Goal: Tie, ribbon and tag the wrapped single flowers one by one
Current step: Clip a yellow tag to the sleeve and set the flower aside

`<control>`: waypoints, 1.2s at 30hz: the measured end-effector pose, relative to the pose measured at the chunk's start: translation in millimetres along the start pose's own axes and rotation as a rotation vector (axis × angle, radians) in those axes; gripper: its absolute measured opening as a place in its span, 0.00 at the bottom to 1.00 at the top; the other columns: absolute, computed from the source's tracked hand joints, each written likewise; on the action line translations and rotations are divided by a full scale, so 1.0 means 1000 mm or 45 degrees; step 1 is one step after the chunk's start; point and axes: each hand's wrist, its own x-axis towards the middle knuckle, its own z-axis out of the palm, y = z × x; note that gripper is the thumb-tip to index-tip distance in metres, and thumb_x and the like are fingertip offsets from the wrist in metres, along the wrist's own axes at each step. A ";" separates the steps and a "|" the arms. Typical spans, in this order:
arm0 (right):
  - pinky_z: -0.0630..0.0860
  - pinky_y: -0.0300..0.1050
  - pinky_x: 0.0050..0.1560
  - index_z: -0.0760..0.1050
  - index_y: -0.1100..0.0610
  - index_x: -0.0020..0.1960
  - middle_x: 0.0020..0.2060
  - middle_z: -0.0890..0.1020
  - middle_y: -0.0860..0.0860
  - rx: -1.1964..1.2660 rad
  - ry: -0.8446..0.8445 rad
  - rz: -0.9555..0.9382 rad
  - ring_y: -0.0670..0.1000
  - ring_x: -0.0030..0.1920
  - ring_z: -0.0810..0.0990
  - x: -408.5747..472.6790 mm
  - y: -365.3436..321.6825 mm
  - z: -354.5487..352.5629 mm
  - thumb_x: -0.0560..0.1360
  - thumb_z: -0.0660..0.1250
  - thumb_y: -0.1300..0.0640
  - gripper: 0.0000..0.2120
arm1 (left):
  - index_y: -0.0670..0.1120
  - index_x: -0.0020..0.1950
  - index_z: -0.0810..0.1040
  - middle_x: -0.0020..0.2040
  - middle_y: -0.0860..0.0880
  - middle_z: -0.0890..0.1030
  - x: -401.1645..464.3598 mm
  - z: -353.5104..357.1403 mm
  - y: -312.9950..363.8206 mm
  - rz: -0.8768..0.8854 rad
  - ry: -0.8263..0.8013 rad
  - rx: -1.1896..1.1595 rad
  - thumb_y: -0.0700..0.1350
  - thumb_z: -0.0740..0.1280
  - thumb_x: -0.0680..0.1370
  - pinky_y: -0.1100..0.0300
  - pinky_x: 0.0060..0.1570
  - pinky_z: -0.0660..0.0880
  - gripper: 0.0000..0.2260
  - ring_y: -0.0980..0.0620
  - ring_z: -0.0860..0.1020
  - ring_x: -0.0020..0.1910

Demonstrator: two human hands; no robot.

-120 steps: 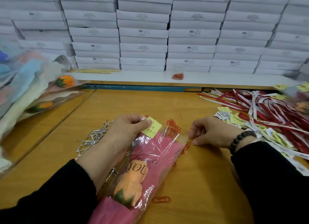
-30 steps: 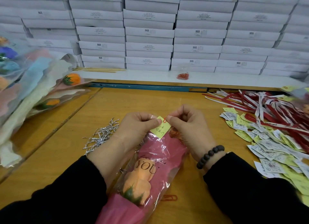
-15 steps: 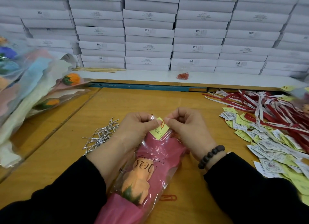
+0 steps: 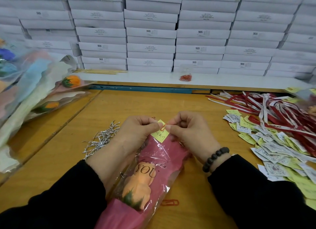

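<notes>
Since a second earlier, the right hand [image 4: 186,131] had slid a red paper clip [image 4: 165,126] onto the yellow paper tag [image 4: 159,134], both grips pinching it at the pink-wrapped flower's [image 4: 150,174] top on the counter [image 4: 136,104]; thin cellophane could tear.

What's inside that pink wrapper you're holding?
Inside the pink wrapper, through clear film, an orange flower with green leaves at its base shows. Its stem is covered by the pink paper, so it cannot be seen.

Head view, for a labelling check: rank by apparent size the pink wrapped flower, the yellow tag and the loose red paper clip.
1. pink wrapped flower
2. yellow tag
3. loose red paper clip, though it lies nearer the camera
</notes>
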 end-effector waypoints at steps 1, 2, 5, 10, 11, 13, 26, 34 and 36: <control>0.70 0.31 0.26 0.75 0.57 0.37 0.29 0.80 0.54 -0.005 0.008 -0.003 0.42 0.26 0.77 0.000 0.000 0.000 0.72 0.70 0.64 0.07 | 0.36 0.42 0.80 0.36 0.41 0.80 0.000 0.000 0.001 0.001 -0.009 0.010 0.38 0.69 0.73 0.60 0.34 0.71 0.05 0.48 0.75 0.32; 0.70 0.31 0.26 0.75 0.57 0.37 0.28 0.80 0.53 -0.012 0.019 -0.007 0.43 0.26 0.76 0.000 0.000 0.000 0.72 0.70 0.64 0.07 | 0.37 0.41 0.81 0.36 0.41 0.80 -0.001 0.000 0.003 -0.001 -0.028 0.023 0.39 0.69 0.73 0.60 0.34 0.72 0.05 0.48 0.75 0.32; 0.73 0.35 0.31 0.76 0.57 0.39 0.30 0.80 0.52 -0.017 0.063 0.000 0.44 0.29 0.77 0.003 -0.001 -0.005 0.72 0.70 0.63 0.05 | 0.42 0.40 0.83 0.38 0.41 0.81 -0.004 -0.004 0.009 -0.056 -0.174 0.051 0.44 0.70 0.70 0.60 0.34 0.73 0.06 0.48 0.76 0.32; 0.75 0.32 0.32 0.76 0.58 0.40 0.30 0.80 0.50 0.117 0.175 0.040 0.41 0.27 0.77 0.006 -0.004 -0.014 0.73 0.68 0.65 0.04 | 0.35 0.57 0.77 0.53 0.33 0.80 -0.008 -0.022 0.019 -0.265 -0.511 0.236 0.50 0.73 0.63 0.44 0.55 0.70 0.27 0.40 0.75 0.48; 0.75 0.31 0.32 0.76 0.58 0.40 0.30 0.80 0.50 0.129 0.201 0.049 0.40 0.27 0.77 0.006 -0.004 -0.015 0.73 0.68 0.65 0.04 | 0.34 0.57 0.76 0.53 0.33 0.80 -0.007 -0.025 0.021 -0.273 -0.602 0.285 0.50 0.73 0.64 0.45 0.55 0.70 0.27 0.40 0.76 0.48; 0.75 0.31 0.31 0.76 0.58 0.40 0.30 0.80 0.49 0.128 0.253 0.061 0.40 0.27 0.77 0.008 -0.005 -0.020 0.72 0.69 0.64 0.04 | 0.40 0.49 0.82 0.46 0.41 0.83 -0.009 -0.027 0.026 -0.259 -0.796 0.310 0.47 0.71 0.68 0.57 0.48 0.77 0.14 0.47 0.80 0.44; 0.65 0.32 0.21 0.75 0.58 0.34 0.28 0.80 0.51 -0.311 -0.101 0.100 0.43 0.19 0.71 0.000 -0.030 -0.021 0.78 0.62 0.54 0.15 | 0.37 0.43 0.81 0.35 0.43 0.83 0.001 -0.038 0.025 -0.224 -0.269 -0.166 0.39 0.68 0.68 0.64 0.26 0.76 0.08 0.52 0.81 0.28; 0.65 0.33 0.24 0.75 0.54 0.34 0.23 0.78 0.48 -0.382 -1.099 0.284 0.43 0.16 0.66 -0.031 -0.041 0.024 0.74 0.62 0.38 0.21 | 0.37 0.45 0.78 0.30 0.47 0.82 0.011 -0.053 0.025 0.023 0.186 -0.259 0.40 0.64 0.77 0.64 0.28 0.77 0.06 0.55 0.79 0.26; 0.64 0.32 0.22 0.75 0.56 0.38 0.21 0.76 0.50 -0.357 -1.063 0.260 0.44 0.17 0.65 -0.034 -0.036 0.032 0.72 0.64 0.37 0.21 | 0.37 0.48 0.78 0.33 0.45 0.82 0.014 -0.056 0.025 0.055 0.276 -0.290 0.40 0.64 0.77 0.62 0.31 0.78 0.06 0.53 0.80 0.29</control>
